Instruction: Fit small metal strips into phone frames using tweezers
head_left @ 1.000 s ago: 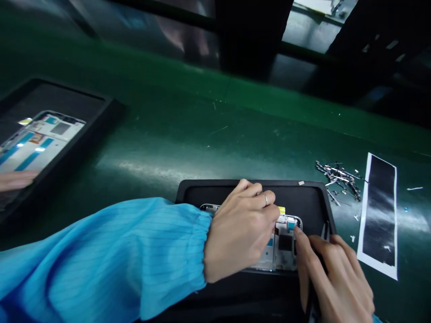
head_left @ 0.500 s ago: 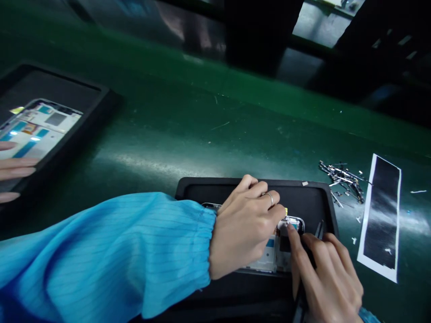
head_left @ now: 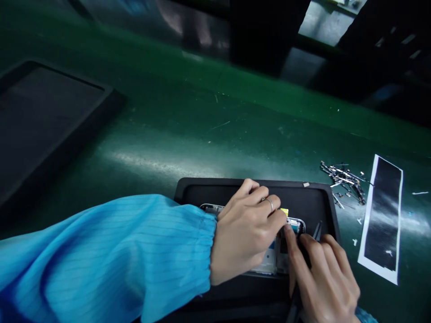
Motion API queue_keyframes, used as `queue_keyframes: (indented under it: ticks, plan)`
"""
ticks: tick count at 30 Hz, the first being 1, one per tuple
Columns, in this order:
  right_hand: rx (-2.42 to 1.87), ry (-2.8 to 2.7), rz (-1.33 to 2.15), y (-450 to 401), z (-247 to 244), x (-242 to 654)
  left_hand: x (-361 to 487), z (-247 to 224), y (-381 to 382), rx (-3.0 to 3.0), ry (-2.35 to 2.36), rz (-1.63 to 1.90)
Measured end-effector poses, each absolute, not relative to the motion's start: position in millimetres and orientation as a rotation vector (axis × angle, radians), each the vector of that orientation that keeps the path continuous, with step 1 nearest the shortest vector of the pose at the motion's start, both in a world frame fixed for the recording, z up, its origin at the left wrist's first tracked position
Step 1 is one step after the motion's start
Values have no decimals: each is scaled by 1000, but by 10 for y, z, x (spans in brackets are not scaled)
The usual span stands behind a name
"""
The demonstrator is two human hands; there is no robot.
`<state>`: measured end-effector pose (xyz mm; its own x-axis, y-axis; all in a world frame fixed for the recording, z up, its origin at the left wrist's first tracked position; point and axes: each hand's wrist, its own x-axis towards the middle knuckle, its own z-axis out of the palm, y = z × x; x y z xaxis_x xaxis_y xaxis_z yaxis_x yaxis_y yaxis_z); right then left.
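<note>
A smartphone frame [head_left: 267, 261] is lying flat inside a black tray [head_left: 303, 197], a yellow tab [head_left: 284, 211] showing at its far edge. The left hand [head_left: 249, 231] is covering the middle of the frame, its bent fingers sitting close together; their tips are hiding, so whether they are pinching anything I cannot tell. The right hand [head_left: 323, 276] is touching the frame's right part with its extended index finger, while the other fingers are curling around dark tweezers [head_left: 317, 230] that are pointing away. A pale scrap [head_left: 305, 185] is resting on the tray's far rim. Right of the tray, a heap of small strips [head_left: 345, 179] is lying on the green table [head_left: 161, 134], beside a white-bordered black sheet [head_left: 382, 215]. Another black tray [head_left: 57, 96] is standing at far left.
</note>
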<state>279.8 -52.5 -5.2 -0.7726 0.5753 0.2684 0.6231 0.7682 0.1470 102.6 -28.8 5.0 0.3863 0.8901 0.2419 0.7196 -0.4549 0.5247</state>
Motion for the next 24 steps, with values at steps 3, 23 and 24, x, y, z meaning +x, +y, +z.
queue_keyframes:
  ticks: [3, 23, 24]
  plan:
    - [-947, -2745, -343, -525, -56, 2799, 1025, 44, -297, 2344, 1401, 723]
    - [-943, -2761, -326, -510, -60, 2795, 1021, 39, -301, 2366, 1390, 728]
    - [-941, -2760, -320, -510, -58, 2800, 1022, 38, -301, 2364, 1388, 730]
